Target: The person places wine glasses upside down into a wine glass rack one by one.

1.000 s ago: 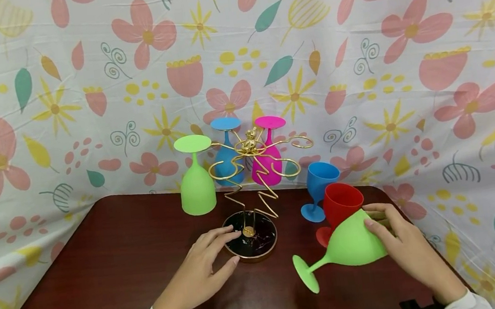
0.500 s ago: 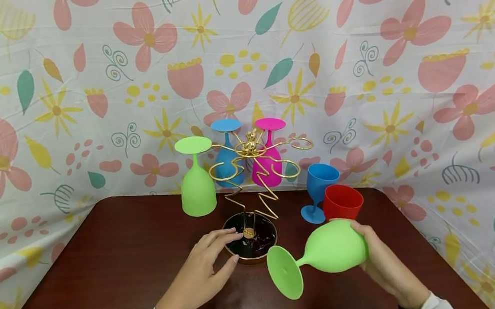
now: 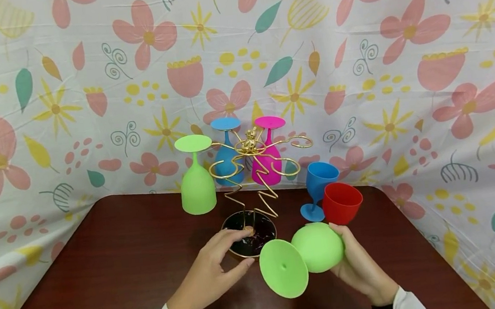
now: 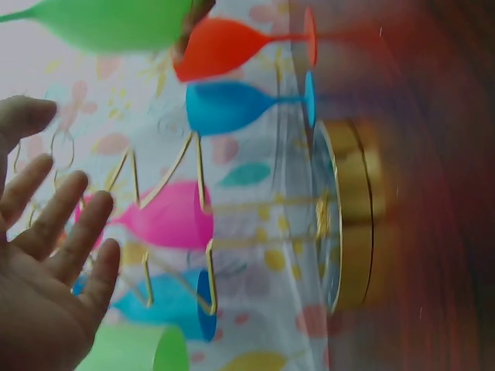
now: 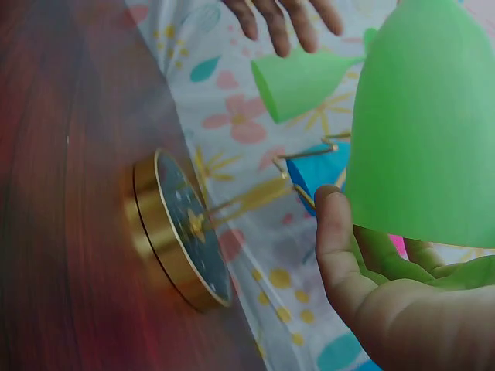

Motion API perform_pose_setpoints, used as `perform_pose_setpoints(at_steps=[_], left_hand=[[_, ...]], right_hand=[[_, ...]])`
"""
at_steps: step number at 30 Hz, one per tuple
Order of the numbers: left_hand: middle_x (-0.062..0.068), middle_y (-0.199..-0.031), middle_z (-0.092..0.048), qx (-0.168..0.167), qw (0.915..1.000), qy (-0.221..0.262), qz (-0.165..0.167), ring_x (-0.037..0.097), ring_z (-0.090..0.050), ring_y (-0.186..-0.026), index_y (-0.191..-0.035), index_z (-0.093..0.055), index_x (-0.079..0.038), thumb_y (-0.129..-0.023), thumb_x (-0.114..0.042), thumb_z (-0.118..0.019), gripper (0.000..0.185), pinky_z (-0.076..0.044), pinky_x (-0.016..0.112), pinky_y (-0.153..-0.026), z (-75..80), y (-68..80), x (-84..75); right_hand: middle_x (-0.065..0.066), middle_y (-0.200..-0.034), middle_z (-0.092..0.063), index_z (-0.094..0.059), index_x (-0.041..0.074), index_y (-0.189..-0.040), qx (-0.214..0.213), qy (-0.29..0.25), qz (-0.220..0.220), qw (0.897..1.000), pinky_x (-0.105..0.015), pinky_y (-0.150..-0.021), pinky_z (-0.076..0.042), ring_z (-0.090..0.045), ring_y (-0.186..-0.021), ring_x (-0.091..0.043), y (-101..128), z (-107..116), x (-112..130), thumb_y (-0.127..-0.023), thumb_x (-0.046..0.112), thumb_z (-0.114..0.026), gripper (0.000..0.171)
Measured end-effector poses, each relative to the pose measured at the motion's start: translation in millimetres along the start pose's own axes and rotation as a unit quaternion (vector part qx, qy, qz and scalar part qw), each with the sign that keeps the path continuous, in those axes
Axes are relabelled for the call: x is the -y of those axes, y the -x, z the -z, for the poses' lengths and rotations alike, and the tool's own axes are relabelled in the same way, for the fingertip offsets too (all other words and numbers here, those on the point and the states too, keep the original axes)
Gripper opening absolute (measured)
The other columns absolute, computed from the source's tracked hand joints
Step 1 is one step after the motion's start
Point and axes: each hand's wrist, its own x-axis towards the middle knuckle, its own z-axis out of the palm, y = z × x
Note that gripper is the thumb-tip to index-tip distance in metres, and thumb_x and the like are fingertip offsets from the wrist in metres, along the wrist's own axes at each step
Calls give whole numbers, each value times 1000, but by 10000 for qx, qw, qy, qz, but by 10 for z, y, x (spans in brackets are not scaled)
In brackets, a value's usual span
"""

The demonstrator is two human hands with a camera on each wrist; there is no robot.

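Observation:
My right hand [image 3: 361,268] grips a light green plastic goblet [image 3: 318,248] by its bowl near the rim. The goblet is tilted, its round foot pointing toward the head camera and down-left. In the right wrist view, thumb and fingers curl round the rim end of the green bowl [image 5: 425,124]. Just left of it, my left hand [image 3: 210,274] holds nothing; its fingers are spread and relaxed beside the black, gold-edged base [image 3: 262,236] of a gold wire goblet rack [image 3: 249,148]. The left wrist view shows the left palm [image 4: 46,286] with loosely extended fingers.
Upside down on the rack hang a green goblet [image 3: 198,190], a blue goblet [image 3: 227,164] and a pink goblet [image 3: 267,166]. Two front and right wire loops carry nothing. A blue goblet [image 3: 320,179] and a red goblet [image 3: 342,202] stand upright on the dark table [image 3: 105,270] at right.
My right hand has carried the green goblet left toward the rack's front, turning its foot toward the head camera. My left hand has shifted slightly right along the base.

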Motion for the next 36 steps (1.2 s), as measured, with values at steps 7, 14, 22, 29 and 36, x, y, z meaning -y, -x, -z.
perform_pose_setpoints(at_steps=[7, 14, 22, 29, 36], left_hand=[[-3, -130, -55, -176, 9949, 887, -438, 17, -52, -120, -137, -58, -18, -89, -24, -74, 50, -52, 33, -89, -184, -153, -175], [0, -123, -59, -309, 9861, 1477, -697, 18, -54, -114, -117, -71, -11, -88, -12, -73, 28, -55, 28, -80, -272, -271, -263], [2, -118, -64, -533, 9829, 1462, -981, 20, -55, -114, -105, -76, -8, -87, -10, -74, 18, -51, 35, -91, -320, -320, -257], [0, -104, -71, -682, 9819, 1333, -1159, 23, -57, -112, -102, -75, -8, -88, -4, -72, 15, -51, 34, -90, -337, -311, -259], [-1, -99, -72, -762, 9819, 1311, -1138, 22, -59, -108, -101, -75, -8, -88, -2, -72, 15, -52, 33, -88, -338, -303, -245]], right_hand=[[-2, -127, -55, -50, 18, -134, 597, -618, -50, 9963, -36, -98, -45, -54, -113, -19, -107, -110, -101, -107, 47, -21, 49], [-1, -121, -58, -55, 19, -130, 906, -1014, -29, 9907, -33, -94, -46, -55, -108, -16, -174, -180, -172, -107, 47, -21, 49], [0, -116, -60, -56, 18, -126, 874, -1024, -38, 9909, -31, -91, -46, -57, -102, -16, -208, -215, -222, -106, 48, -23, 49], [1, -115, -61, -60, 20, -123, 829, -1176, -217, 9894, -32, -91, -46, -58, -102, -14, -216, -228, -268, -106, 48, -23, 49], [0, -115, -61, -58, 23, -127, 838, -1042, -302, 9906, -35, -91, -47, -59, -101, -16, -239, -233, -299, -105, 51, -26, 48]])
